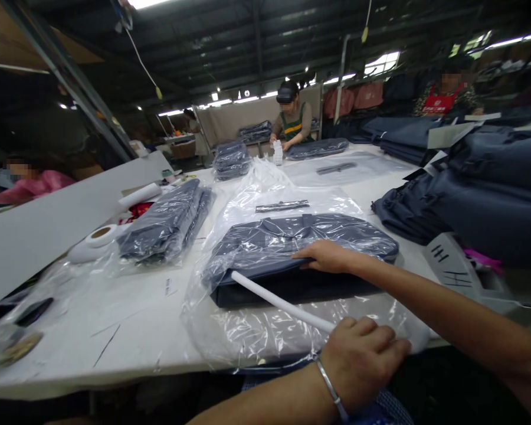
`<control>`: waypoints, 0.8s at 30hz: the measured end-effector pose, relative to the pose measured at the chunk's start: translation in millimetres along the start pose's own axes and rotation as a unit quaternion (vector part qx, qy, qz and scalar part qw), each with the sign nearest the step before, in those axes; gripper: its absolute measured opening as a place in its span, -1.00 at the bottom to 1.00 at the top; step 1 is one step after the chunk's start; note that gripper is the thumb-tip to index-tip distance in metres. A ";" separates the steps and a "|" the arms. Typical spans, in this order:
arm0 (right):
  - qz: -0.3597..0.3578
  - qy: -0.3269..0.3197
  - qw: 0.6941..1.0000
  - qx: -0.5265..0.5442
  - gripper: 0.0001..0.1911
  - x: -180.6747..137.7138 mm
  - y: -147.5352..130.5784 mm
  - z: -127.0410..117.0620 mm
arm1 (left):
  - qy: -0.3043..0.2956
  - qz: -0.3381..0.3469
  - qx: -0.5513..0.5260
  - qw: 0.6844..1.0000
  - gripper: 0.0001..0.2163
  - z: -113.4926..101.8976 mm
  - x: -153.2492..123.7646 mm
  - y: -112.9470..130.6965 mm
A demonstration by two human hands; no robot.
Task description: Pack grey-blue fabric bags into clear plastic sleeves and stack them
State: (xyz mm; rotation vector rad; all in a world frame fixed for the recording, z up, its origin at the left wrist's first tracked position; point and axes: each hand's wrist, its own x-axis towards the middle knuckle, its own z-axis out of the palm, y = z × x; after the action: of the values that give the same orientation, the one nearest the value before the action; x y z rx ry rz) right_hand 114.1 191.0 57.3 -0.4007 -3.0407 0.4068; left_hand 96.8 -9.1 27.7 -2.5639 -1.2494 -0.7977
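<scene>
A folded dark blue garment [292, 242] lies inside a clear plastic bag [256, 330] on the white table [128, 330] in front of me. My right hand [326, 257] rests on the garment's near edge, fingers stretched out and pressing down through the plastic. My left hand [363, 360], with a metal bangle at the wrist, is closed in a fist round the near end of a thin white rod [278, 300]. The rod runs away to the left, its far end against the garment's front left edge.
A stack of bagged garments [168, 221] and white tape rolls [100, 236] sit to the left. Piles of unbagged blue garments [478, 195] fill the right side. More empty bags [336, 168] lie further back. A person [292, 121] works at the far end; others sit left and right.
</scene>
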 end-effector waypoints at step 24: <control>0.025 -0.008 1.000 0.002 -0.58 0.7 -2.1 -1.0 | 0.004 -0.113 -0.019 0.993 -0.68 -4.8 -45.4 -46.1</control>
State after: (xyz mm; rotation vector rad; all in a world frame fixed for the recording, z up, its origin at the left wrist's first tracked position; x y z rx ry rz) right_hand 113.0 189.5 58.8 -0.4753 -3.0497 0.4199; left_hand 36.5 -12.6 4.0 -2.4742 -1.5573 -0.8795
